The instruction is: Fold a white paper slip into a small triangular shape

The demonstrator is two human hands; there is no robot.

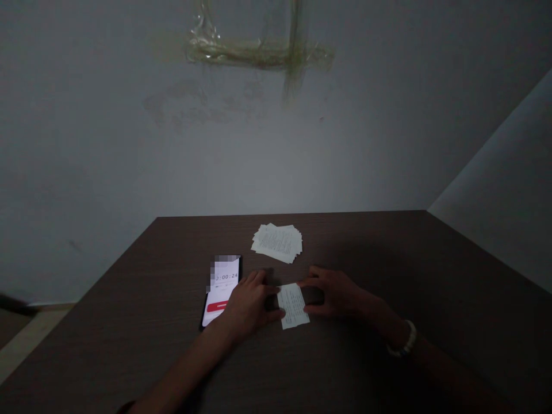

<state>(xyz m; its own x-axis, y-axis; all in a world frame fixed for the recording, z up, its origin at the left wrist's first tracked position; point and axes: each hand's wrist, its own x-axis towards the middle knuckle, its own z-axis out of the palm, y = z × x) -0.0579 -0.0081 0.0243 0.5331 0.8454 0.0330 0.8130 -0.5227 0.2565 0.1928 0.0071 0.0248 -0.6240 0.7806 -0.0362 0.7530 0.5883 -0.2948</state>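
A small white paper slip (294, 307) covered in lines of print lies between my two hands, slightly tilted, low over or on the table. My left hand (252, 300) holds its left edge, with the thumb at the lower corner and a finger at the upper one. From the other side, my right hand (334, 292) holds the right edge with thumb and forefinger. Beyond the hands sits a loose fanned pile of similar printed slips (278, 241). A lit phone (222, 287) showing a running timer lies just left of my left hand, partly covered by my wrist.
The dark brown wooden table (129, 310) reaches back to a grey wall (345, 161) with yellowed tape (250, 56) stuck on it. A pale slanted surface (517, 190) rises along the right side. A light-coloured bracelet (405, 339) circles my right wrist. The scene is dim.
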